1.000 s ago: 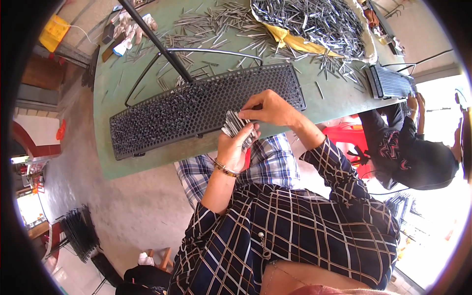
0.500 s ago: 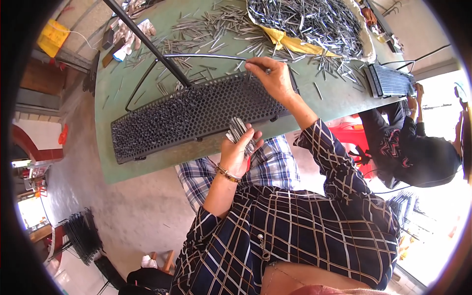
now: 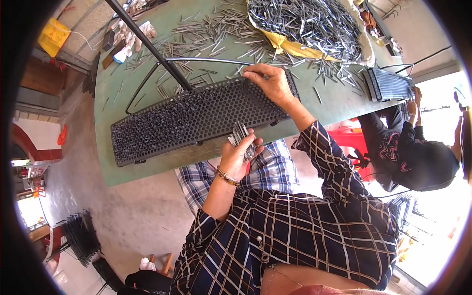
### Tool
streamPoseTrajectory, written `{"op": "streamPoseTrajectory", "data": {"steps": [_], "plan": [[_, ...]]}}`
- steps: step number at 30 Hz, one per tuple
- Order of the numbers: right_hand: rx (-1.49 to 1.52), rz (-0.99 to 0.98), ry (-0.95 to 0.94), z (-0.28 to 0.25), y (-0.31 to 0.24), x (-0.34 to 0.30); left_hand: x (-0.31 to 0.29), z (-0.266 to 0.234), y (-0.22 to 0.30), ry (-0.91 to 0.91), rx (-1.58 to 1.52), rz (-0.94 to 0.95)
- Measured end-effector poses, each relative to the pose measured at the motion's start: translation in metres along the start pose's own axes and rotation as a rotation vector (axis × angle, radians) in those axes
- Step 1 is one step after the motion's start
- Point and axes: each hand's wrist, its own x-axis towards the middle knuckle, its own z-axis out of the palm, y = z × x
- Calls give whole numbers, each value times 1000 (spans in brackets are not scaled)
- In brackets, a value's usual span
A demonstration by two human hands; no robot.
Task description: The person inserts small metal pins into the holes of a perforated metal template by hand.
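1. Left hand [image 3: 237, 156] sits at the near edge of the black perforated tray [image 3: 196, 120], fingers curled tight round a bundle of metal pins [image 3: 241, 136]. Pin tips fan out above the fingertips, over the tray's front rim.
2. Right hand [image 3: 269, 83] reaches to the tray's far right corner. Thumb & forefinger are pinched together on a single pin [image 3: 264, 76]; other fingers rest on the tray top.
3. Tray lies lengthwise on the green table [image 3: 147, 162]. Its left part is packed w/ pins stood in the holes; right part shows mostly open holes.
4. Loose pins are scattered on the table beyond the tray, w/ a big pile [image 3: 305, 22] on yellow sheeting further back.
5. Another person [image 3: 418, 157] sits at right w/ a second tray [image 3: 391, 84].
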Motion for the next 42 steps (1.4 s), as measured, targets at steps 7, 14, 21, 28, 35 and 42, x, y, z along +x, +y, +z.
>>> {"op": "streamPoseTrajectory", "data": {"steps": [7,14,21,28,35,42], "plan": [[102,62,51,1,4,-7,0,0,1,-9,11,-14],[183,114,80,-1,8,-8,0,3,0,0,16,-28],[308,161,151,0,11,-7,-1,1,-1,-7,14,-24],[215,88,31,-5,2,-1,0,-1,0,-23,-10,-19],[39,26,-89,-12,-2,10,-1,1,-1,-25,5,-25],[-173,-524,-116,-6,-54,-40,5,-11,7,-115,-114,29]]}}
